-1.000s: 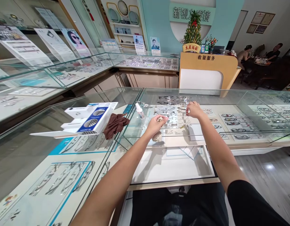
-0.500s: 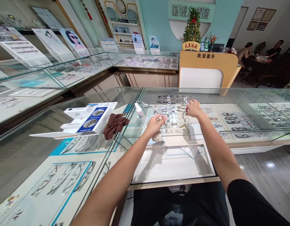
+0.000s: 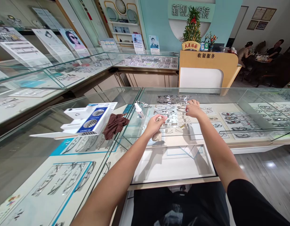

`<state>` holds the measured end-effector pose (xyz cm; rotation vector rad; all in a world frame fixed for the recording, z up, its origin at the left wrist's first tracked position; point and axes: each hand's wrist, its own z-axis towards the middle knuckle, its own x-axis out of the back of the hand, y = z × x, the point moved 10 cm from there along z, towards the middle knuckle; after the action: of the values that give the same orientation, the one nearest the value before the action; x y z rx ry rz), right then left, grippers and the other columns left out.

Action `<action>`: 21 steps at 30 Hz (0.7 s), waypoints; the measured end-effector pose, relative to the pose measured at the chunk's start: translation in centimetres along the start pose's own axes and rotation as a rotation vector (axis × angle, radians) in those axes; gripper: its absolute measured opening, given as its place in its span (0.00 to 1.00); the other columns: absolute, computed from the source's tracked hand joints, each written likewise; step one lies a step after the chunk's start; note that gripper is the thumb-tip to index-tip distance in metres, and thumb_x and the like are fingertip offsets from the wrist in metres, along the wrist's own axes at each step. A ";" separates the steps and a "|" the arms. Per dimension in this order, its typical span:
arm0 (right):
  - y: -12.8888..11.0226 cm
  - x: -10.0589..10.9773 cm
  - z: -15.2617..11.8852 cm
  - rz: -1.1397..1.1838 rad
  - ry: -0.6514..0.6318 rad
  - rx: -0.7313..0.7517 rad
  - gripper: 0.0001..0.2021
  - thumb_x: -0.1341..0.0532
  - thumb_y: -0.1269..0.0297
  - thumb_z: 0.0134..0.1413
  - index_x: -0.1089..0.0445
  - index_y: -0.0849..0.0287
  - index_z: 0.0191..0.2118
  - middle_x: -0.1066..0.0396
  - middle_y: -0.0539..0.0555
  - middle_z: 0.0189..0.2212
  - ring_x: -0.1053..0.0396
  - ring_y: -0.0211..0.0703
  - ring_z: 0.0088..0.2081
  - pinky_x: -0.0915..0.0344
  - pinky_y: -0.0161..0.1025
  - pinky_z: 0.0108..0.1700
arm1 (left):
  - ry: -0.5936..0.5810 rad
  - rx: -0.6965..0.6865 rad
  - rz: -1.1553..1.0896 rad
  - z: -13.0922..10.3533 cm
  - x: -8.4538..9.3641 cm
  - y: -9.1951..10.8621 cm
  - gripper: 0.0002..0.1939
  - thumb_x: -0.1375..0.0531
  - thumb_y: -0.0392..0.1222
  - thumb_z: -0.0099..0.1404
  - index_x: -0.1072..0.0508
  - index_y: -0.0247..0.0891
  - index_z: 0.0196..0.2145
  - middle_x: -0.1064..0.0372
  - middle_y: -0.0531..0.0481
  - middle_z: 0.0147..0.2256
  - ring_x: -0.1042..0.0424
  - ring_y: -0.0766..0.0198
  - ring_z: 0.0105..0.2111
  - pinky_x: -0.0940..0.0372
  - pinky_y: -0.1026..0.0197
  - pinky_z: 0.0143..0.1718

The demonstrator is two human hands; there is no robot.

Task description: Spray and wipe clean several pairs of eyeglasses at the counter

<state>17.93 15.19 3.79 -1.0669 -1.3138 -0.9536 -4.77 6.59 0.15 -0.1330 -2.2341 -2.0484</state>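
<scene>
My left hand (image 3: 154,126) is closed over the glass counter, with a beige cloth (image 3: 157,136) hanging below its fingers. Further right, my right hand (image 3: 194,108) pinches at the edge of a pair of eyeglasses (image 3: 182,109); its fingertips partly cover the frame. Several more eyeglasses (image 3: 165,97) lie in rows just beyond and left of that hand. A white spray bottle (image 3: 139,110) stands left of the rows, near another pair of glasses (image 3: 145,104).
A brown cloth (image 3: 116,125) lies beside an opened blue and white box (image 3: 94,121) on the left counter. Below my hands is a white drawer (image 3: 156,168), pulled out. Glass cases (image 3: 258,125) with eyeglasses extend right. Two people sit at a far table.
Both hands keep nearly the same places. The fingers of my left hand have shifted slightly over the cloth.
</scene>
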 end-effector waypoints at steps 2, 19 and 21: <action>0.0 0.0 0.0 -0.003 -0.005 0.000 0.10 0.34 0.68 0.58 0.18 0.59 0.44 0.39 0.64 0.72 0.53 0.65 0.74 0.53 0.61 0.74 | 0.000 0.002 0.004 0.0 0.0 0.0 0.32 0.27 0.68 0.45 0.27 0.39 0.35 0.34 0.58 0.24 0.49 0.73 0.18 0.55 0.64 0.21; 0.0 0.4 -0.4 0.118 0.012 0.021 0.21 0.49 0.67 0.68 0.18 0.58 0.51 0.29 0.58 0.70 0.44 0.60 0.70 0.52 0.60 0.73 | -0.003 0.008 -0.007 -0.1 -0.1 0.1 0.35 0.27 0.70 0.44 0.27 0.39 0.36 0.33 0.57 0.24 0.52 0.74 0.18 0.58 0.64 0.21; -0.2 0.6 -0.5 0.125 0.024 0.018 0.21 0.50 0.68 0.68 0.17 0.58 0.49 0.28 0.58 0.69 0.44 0.59 0.70 0.53 0.59 0.74 | -0.004 0.005 -0.006 -0.1 -0.1 0.1 0.35 0.27 0.70 0.44 0.27 0.39 0.36 0.34 0.57 0.24 0.52 0.74 0.18 0.58 0.64 0.20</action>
<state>17.93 14.72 4.45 -1.1078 -1.2193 -0.8571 -4.66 6.53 0.24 -0.1299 -2.2448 -2.0471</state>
